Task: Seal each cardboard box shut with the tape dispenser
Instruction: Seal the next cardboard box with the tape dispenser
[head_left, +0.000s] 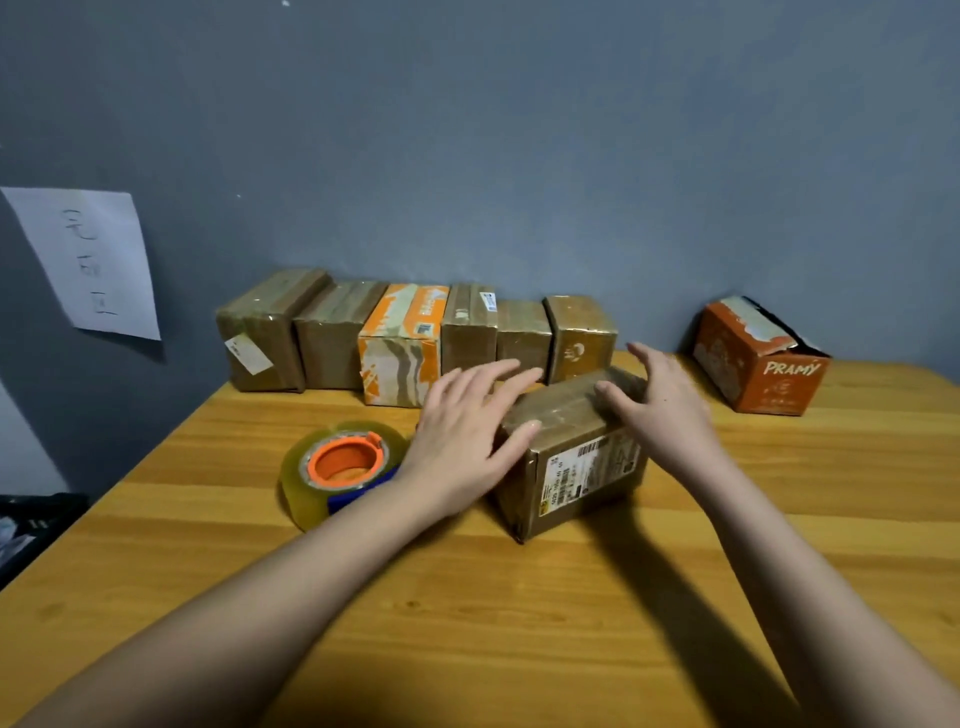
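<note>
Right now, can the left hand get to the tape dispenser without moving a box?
Probably yes. The tape dispenser lies on the table just beside the left hand, on its outer side, with nothing between them; the brown box sits on the other side.

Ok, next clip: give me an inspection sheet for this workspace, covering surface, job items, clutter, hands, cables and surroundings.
Surface: wooden table, grain running side to side.
Job's things: brown box with shipping label in the middle, top glossy with tape; tape dispenser lying flat to its left, not held; row of six boxes against the wall; orange box at far right, its top flap torn and open.
Clutter: nothing seen on the table.
Hands: left hand flat, fingers straight, at the labelled box's left top edge; right hand open, fingers resting on its top. Neither has a grip on anything.
Cables: nothing seen.
Surroundings: grey-blue wall; handwritten paper sheet stuck at left; dark bin beside the table.
</note>
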